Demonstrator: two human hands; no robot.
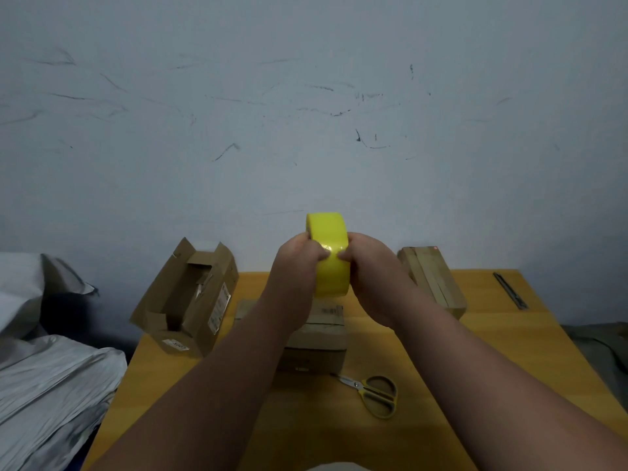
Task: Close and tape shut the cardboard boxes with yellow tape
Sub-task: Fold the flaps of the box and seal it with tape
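I hold a roll of yellow tape upright in the air above the table's middle. My left hand grips its left side and my right hand grips its right side, with both thumbs meeting on the tape's outer face. Under my hands sits a closed cardboard box, partly hidden by my forearms. An open cardboard box with raised flaps stands at the table's left corner. A third, closed cardboard box lies at the back right.
Yellow-handled scissors lie on the wooden table in front of the middle box. A grey utility knife rests near the far right edge. Grey plastic bags pile up left of the table. A scuffed wall rises behind.
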